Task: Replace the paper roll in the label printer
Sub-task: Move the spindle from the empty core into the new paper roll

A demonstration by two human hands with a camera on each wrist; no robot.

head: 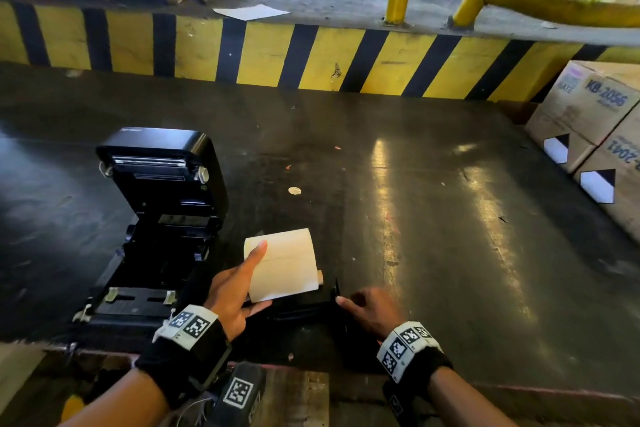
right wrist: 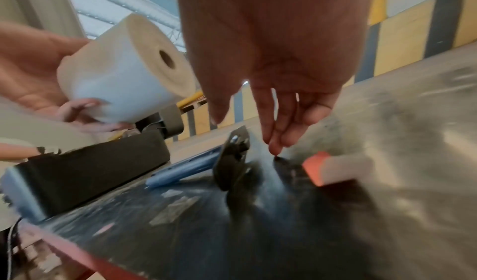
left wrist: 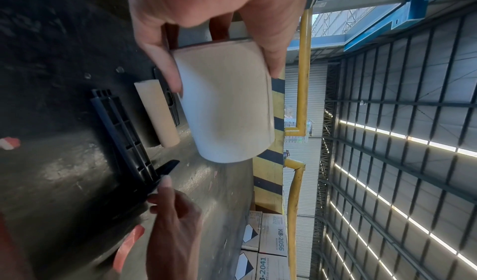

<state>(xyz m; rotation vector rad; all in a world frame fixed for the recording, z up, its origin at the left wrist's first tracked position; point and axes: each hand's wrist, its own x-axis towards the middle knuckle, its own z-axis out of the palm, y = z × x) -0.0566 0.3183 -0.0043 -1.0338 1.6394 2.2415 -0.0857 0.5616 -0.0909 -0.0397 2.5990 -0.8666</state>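
A: Status on the roll swap?

B: Mid-swap. Label printer [head: 156,236] open, lid tipped back, just left of the left hand [head: 235,291]; media bay looks empty. Left hand clamped round the fresh paper roll [head: 282,265], thumb and fingers on opposite sides, lifted clear of the dock floor [head: 450,218].

A: Right hand?

B: Right hand [head: 372,310] loose, fingers extended down, holding nothing, tips at or just above the black spindle holder [left wrist: 123,139] lying flat on the floor between the hands. Contact not resolvable, right wrist view blurred.

A: Old core?

B: Bare cardboard core [left wrist: 156,114] out, lying just beyond the holder, under the held roll.

A: So, step?

B: Likely picking up the spindle to thread into the new roll. Core hole visible, facing the right hand.

A: Next move needs?

B: Grip on the holder, then alignment with the core hole, roll kept steady in the left. After that, assembly down into the bay left of both hands.
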